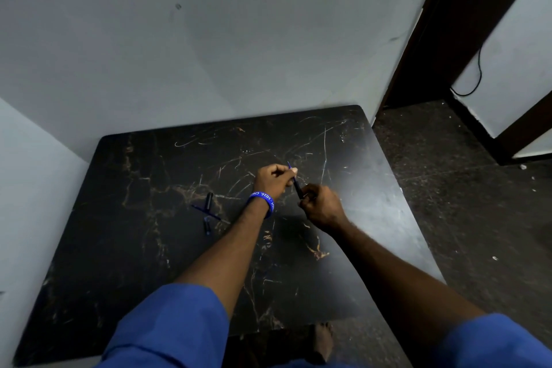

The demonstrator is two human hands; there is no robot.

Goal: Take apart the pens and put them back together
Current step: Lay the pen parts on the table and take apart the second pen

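Over the middle of the black marble-pattern table (373,212) I hold a pen in both hands. My right hand (321,207) grips the dark pen barrel (298,188) at its lower end. My left hand (273,181), with a blue wristband, pinches the thin blue refill (289,167) that sticks out of the barrel's upper end. To the left on the table lie loose pen parts: a dark cap or barrel piece (209,199), a thin blue refill (206,212) lying crosswise, and a short blue piece (207,226).
The table stands in a corner of pale walls, at the back and on the left. Dark speckled floor (448,188) lies to the right, with a dark door frame (442,24) and a black cable on the far wall. A bare foot (324,337) shows under the table's near edge.
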